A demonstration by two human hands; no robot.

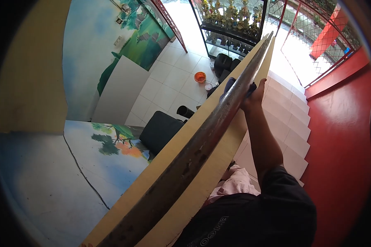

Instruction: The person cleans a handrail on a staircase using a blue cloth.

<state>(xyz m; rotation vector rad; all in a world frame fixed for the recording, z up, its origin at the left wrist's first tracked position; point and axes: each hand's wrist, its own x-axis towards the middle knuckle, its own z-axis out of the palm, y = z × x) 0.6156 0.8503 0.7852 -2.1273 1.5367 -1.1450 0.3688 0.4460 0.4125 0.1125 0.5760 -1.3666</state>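
Observation:
A long, worn metal handrail [189, 152] runs diagonally up through the view above a cream-coloured ledge [224, 158]. Near its far end my right hand [253, 96] is closed around a dark cloth [229, 85], which is wrapped against the rail. One digit of that hand sticks up on the near side; the rail and cloth hide most of the others. Of my left hand [86, 245], only what look like fingertips show at the bottom left edge, beside the rail's near end. What those fingers hold is out of sight.
Pale tiled stairs [282, 109] lie to the right, beside a red wall [334, 140]. Below the ledge on the left are an orange bucket [200, 77], a dark chair [160, 131] and a painted wall [111, 142]. A trophy cabinet [233, 24] stands beyond.

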